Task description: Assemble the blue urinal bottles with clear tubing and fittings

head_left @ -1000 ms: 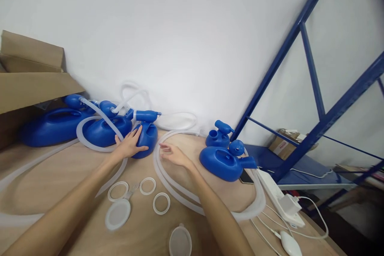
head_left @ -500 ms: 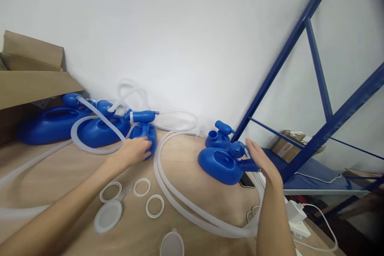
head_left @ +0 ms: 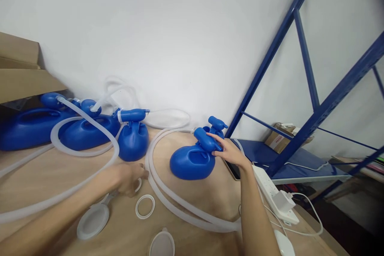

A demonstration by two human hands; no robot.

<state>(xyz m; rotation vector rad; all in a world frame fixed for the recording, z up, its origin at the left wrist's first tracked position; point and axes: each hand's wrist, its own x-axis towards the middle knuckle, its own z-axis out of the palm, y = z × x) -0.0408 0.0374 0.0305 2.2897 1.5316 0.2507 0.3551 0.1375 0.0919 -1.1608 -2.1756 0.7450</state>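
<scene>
My left hand (head_left: 127, 177) is low over the table with its fingers curled down at a white ring (head_left: 138, 185), which it partly covers. Another white ring (head_left: 145, 207) lies just in front. My right hand (head_left: 226, 150) has its fingers around the blue spout piece (head_left: 205, 140) on top of a blue bottle (head_left: 192, 164) at centre right. A second blue bottle (head_left: 220, 132) stands behind it. Left of centre, an upright blue bottle (head_left: 133, 142) has a spout piece lying across its top. Coiled clear tubing (head_left: 177, 207) runs between my hands.
Two blue jugs (head_left: 90, 132) with hoses sit at the left by a cardboard box (head_left: 27, 84). White round lids (head_left: 93, 222) lie in front. A power strip (head_left: 270, 188), a phone (head_left: 232, 170) and a blue rack (head_left: 270, 56) are at the right.
My left hand has moved down from the upright blue bottle to the ring. My right hand has closed around the spout piece, now turned on its bottle. The view has shifted right.
</scene>
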